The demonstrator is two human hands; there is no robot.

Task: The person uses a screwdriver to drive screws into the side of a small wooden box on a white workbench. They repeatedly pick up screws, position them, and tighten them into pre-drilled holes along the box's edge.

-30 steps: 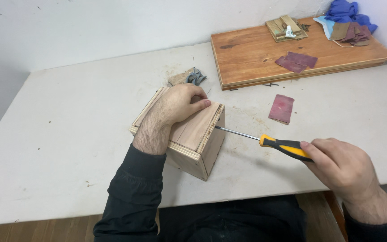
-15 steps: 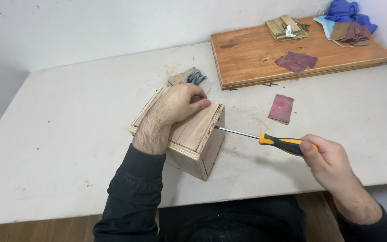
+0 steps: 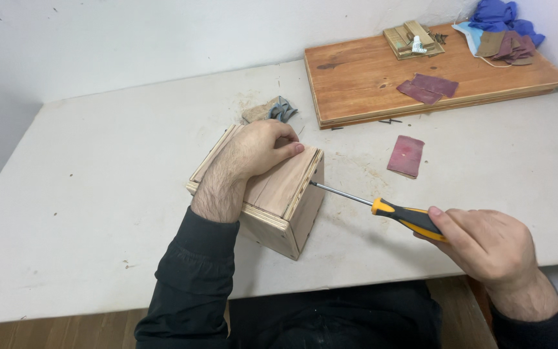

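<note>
A small wooden box (image 3: pixel 285 200) made of plywood slats sits on the white table (image 3: pixel 98 194). My left hand (image 3: pixel 256 152) lies flat on top of the box and presses it down, fingers curled over the far edge. My right hand (image 3: pixel 492 242) grips the orange and black handle of a screwdriver (image 3: pixel 395 212). Its thin metal shaft points left, and the tip touches the upper right side of the box.
A wooden board (image 3: pixel 369 81) lies at the back right, carrying sandpaper pieces (image 3: pixel 427 87), small wood blocks (image 3: pixel 411 35) and blue gloves (image 3: pixel 498 13). A reddish sandpaper sheet (image 3: pixel 407 155) lies on the table. A small wood piece with a grey clip (image 3: pixel 272 110) sits behind the box.
My right hand has shifted slightly on the screwdriver handle, which stays against the box side. The left hand and the box have not moved.
</note>
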